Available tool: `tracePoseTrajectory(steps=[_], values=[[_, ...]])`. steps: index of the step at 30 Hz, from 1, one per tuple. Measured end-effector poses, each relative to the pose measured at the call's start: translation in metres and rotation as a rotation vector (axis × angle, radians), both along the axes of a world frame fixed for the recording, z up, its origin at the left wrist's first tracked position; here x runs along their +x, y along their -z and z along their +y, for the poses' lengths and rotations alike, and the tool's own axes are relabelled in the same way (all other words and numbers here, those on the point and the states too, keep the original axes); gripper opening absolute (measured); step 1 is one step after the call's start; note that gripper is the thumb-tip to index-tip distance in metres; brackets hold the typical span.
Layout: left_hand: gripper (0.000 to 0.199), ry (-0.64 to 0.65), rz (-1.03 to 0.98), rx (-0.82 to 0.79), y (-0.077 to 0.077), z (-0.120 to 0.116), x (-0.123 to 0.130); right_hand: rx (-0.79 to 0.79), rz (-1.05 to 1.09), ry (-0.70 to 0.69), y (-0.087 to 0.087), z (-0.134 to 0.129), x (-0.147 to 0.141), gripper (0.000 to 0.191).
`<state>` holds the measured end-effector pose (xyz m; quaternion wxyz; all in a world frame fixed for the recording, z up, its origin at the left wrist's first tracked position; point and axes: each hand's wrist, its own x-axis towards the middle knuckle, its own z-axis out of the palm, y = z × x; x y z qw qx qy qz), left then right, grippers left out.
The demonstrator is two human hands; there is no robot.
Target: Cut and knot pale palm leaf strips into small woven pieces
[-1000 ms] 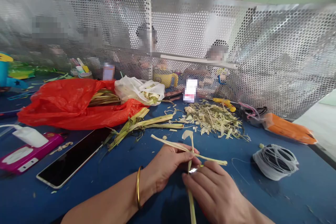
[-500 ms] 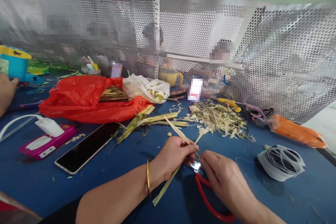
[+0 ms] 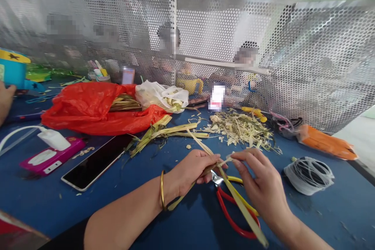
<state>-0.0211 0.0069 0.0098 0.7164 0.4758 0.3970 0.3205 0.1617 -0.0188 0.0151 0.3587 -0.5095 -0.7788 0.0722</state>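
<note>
1. Where the strips cross, in the lower centre of the frame, we see the pale plant strips (image 3: 243,206); one runs toward the lower right.
2. We note the left hand (image 3: 191,167), thumb and fingers closed on the crossing, and the right hand (image 3: 262,181), thumb and forefinger pinching a pale end.
3. Beneath, we find the scissors (image 3: 217,179), red and yellow handles spread; we cannot tell whether the left fingers hold them.
4. Outward, we observe shavings (image 3: 244,129) right of centre, a red bag (image 3: 84,103) at left, and wound line (image 3: 309,176) at right.
</note>
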Motion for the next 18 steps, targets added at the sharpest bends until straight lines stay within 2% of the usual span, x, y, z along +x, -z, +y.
tracePoseTrajectory(steps=[1,3,7,9,13,18], values=[[0.042,0.023,-0.003,-0.005,0.0,-0.002,0.001,0.021,0.005,0.01,0.0,0.003,0.001,0.024],[0.04,0.059,0.019,0.009,0.001,-0.006,0.004,-0.036,0.037,-0.021,0.0,0.006,0.002,0.025],[0.033,0.128,0.106,0.059,0.005,-0.016,0.012,-0.363,0.208,-0.199,0.002,0.006,-0.007,0.02],[0.029,0.155,0.12,0.056,0.007,-0.018,0.014,-0.464,0.305,-0.18,0.002,0.004,-0.011,0.018],[0.024,0.166,0.141,0.111,0.014,-0.019,0.013,-0.435,0.376,-0.016,0.007,0.0,-0.015,0.022],[0.022,0.217,0.165,0.099,0.02,-0.017,0.009,-0.391,0.377,0.047,0.017,-0.001,-0.018,0.025]])
